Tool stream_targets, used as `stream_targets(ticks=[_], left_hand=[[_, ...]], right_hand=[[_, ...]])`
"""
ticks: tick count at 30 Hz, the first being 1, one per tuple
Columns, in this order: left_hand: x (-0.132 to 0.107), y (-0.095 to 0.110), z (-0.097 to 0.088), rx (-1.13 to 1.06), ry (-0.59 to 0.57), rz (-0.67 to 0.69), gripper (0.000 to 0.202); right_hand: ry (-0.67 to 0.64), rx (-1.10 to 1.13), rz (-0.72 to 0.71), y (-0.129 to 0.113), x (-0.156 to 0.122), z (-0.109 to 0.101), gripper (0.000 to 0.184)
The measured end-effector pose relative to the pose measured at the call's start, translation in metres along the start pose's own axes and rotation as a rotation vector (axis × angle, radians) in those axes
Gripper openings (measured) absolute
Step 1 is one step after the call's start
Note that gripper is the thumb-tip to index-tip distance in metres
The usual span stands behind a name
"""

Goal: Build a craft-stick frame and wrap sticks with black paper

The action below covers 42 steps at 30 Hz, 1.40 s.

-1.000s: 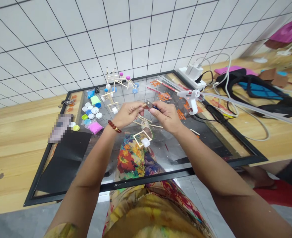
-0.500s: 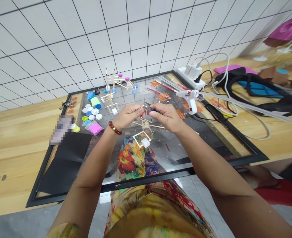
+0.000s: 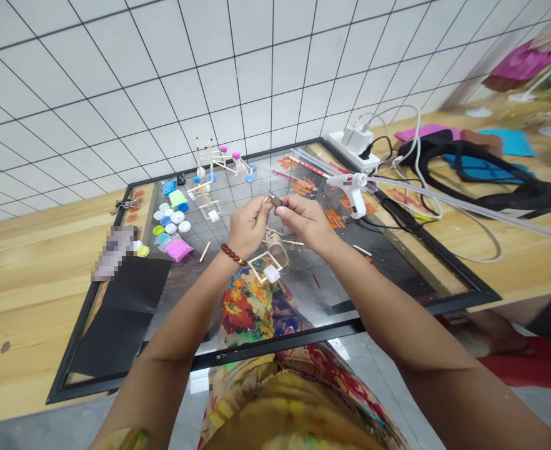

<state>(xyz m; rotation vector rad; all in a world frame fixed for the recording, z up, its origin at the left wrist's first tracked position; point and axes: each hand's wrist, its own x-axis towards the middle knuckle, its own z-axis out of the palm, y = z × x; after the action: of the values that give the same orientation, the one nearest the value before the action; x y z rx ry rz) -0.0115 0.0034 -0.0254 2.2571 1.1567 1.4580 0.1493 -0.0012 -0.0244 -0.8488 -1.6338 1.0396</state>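
My left hand (image 3: 247, 228) pinches a thin wooden stick (image 3: 265, 200) in its fingertips, with a red bead bracelet (image 3: 232, 254) on the wrist. My right hand (image 3: 303, 222) pinches a small metal-bladed cutter (image 3: 275, 199) with a dark blue handle, close to the stick. Its exact type is hard to tell. Below my hands lies a square wooden stick frame (image 3: 257, 267) with a white cube (image 3: 271, 274). Farther back stands a stick model (image 3: 222, 161) with pink and blue caps.
A black-framed glass board (image 3: 332, 300) lies on a wooden table (image 3: 27, 300). Bottle caps (image 3: 172, 219), a pink bag (image 3: 178, 249) and a black sheet (image 3: 125, 315) sit left. A white glue gun (image 3: 353, 192), power strip (image 3: 353, 145) and cables sit right.
Both hands have lifted slightly and turned, with the left hand more upright. The stick and cutter stay in my fingers. The view has shifted slightly.
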Motion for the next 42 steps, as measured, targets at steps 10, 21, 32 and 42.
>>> stream_targets(ticks=[10,21,32,42], left_hand=[[0.001,-0.003,-0.013,0.313,-0.049,0.052,0.046],[0.011,-0.002,-0.026,-0.112,-0.299,-0.035,0.052],[0.018,0.002,-0.040,-0.077,-0.449,-0.126,0.048],[0.005,0.010,-0.012,0.712,-0.200,-0.010,0.024]], right_hand=[[0.015,-0.117,-0.020,-0.009,-0.001,0.002,0.051],[-0.030,-0.143,-0.066,-0.009,-0.001,-0.003,0.043],[-0.100,0.073,0.010,-0.003,0.001,-0.003,0.043],[0.048,0.173,0.127,0.005,0.004,0.010,0.048]])
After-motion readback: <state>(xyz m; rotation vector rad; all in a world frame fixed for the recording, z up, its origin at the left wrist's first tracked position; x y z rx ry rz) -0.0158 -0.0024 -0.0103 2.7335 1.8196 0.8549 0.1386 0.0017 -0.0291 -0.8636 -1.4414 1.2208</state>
